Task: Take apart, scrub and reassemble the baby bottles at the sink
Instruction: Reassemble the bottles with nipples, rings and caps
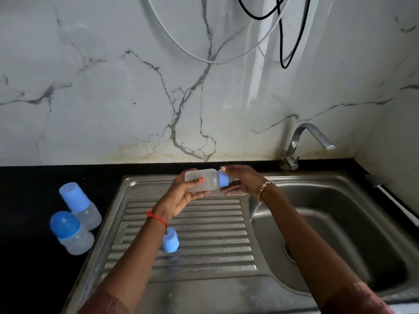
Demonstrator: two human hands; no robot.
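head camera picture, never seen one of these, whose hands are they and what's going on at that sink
No machine here: one camera worn on a person's head looks down at their two bare hands. The left hand holds a clear baby bottle sideways over the steel drainboard; the right hand grips its blue collar, probably to unscrew it. A loose blue cap sits on the drainboard. A flat-capped bottle and a dome-capped bottle stand on the black counter at left; the basin and tap are at right.
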